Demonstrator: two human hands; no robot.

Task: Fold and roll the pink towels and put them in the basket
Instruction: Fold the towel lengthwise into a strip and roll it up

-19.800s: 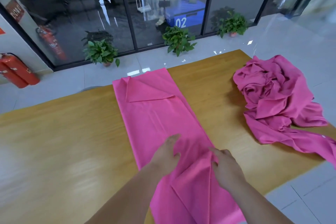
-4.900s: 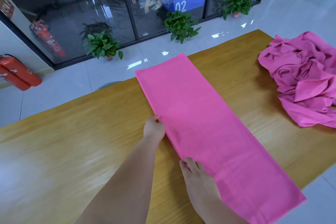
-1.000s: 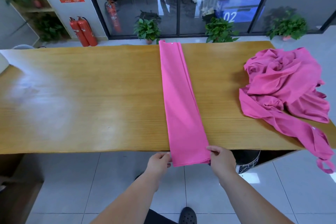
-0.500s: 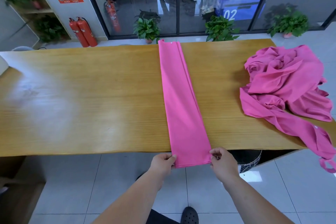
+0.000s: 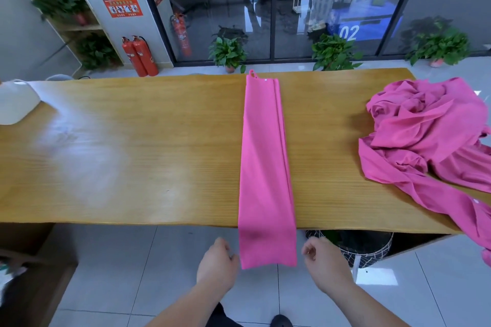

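1. I see the towel (image 5: pixel 265 167) folded into a narrow strip across the table (image 5: pixel 132 154), with its near end hanging over the front edge.
2. The left hand (image 5: pixel 216 267) and right hand (image 5: pixel 328 265) flank that hanging end, fingers loosely curled, gripping nothing.
3. A crumpled pile (image 5: pixel 425 135) lies at the table's right end, and the basket (image 5: pixel 372 244) stands beneath.

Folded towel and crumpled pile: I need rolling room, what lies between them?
Only bare tabletop, seen in the head view, between the folded towel and the crumpled pile.
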